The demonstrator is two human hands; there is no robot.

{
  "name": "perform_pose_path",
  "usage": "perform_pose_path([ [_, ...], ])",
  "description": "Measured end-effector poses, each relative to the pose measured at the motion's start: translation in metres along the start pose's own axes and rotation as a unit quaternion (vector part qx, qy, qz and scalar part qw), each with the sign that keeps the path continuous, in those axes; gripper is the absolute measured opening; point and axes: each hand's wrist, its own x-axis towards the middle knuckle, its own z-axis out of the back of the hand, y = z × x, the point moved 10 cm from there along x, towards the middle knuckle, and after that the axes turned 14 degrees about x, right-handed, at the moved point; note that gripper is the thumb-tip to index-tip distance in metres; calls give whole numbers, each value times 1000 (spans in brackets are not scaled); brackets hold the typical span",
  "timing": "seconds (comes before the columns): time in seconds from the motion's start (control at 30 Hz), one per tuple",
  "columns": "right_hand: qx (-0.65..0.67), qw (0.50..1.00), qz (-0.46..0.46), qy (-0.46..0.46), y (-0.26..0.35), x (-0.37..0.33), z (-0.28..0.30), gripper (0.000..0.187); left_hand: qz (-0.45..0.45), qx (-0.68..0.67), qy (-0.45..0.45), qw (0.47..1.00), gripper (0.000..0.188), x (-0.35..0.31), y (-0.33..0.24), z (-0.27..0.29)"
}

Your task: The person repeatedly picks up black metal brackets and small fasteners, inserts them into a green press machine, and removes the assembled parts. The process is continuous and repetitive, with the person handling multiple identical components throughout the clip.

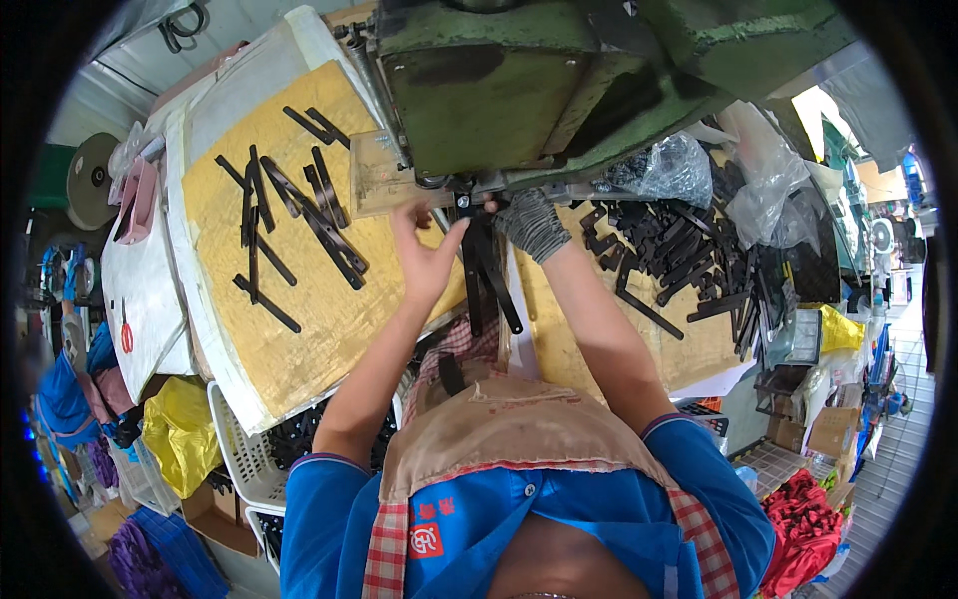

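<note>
Two black metal strips [483,275] hang in a narrow V below the head of a green machine [489,110], their upper ends meeting under its tool. My right hand [534,226], in a grey striped glove with bare fingertips, has its fingers closed at the upper end of the strips, on their right side. Bare, my left hand [427,255] is just left of them, its thumb stretched toward the strips and apart from the other fingers. Those fingers are partly curled beside a clear plastic plate [379,180]. The exact contact under the tool is hard to make out.
Several joined black strips [314,215] lie on the yellow board [225,200] to the left. A heap of black metal parts [689,250] covers much of the right board, with clear plastic bags [664,172] behind it. A white basket [239,449] stands below the left board.
</note>
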Motion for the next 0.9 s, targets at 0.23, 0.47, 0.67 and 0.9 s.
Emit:
perform_pose_path([
  [0.23, 43, 998, -7, 41, -10, 3, 9, 27, 351, -347, 326, 806, 28, -108, 40, -75],
  [0.47, -50, 991, -3, 126, 17, -72, -11, 38, 363, -395, 312, 784, 38, -106, 17, -72],
  [0.67, -433, 896, 53, -84, 112, -194, 89, 27, 317, -268, -9, 910, 33, -121, 14, 39],
  [0.9, -815, 524, 214, -126, 169, -259, 174, 40, 133, 184, 37, 973, 29, -131, 112, 130],
])
